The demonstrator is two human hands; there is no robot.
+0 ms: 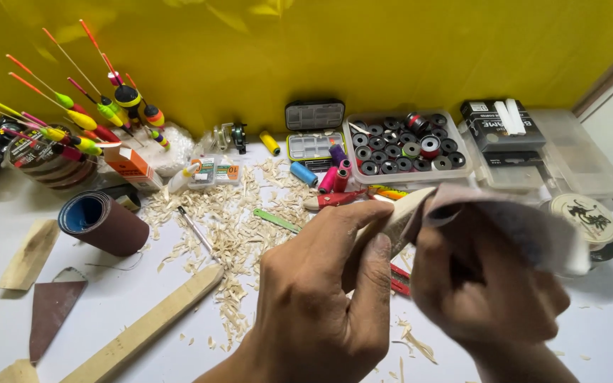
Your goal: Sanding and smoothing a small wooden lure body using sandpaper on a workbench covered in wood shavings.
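My left hand (321,284) is closed around a pale, smooth carved piece of wood (399,216), held above the white worktop (604,333). My right hand (484,284) pinches a floppy sheet of sandpaper (526,227) wrapped over the wood's tip. Curly wood shavings (235,227) litter the worktop beneath, beside a flat wooden stick (143,326) and a roll of reddish-brown sandpaper (104,221).

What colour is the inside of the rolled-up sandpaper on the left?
Blue inside, reddish-brown outside: the sandpaper roll shows best in the head view.
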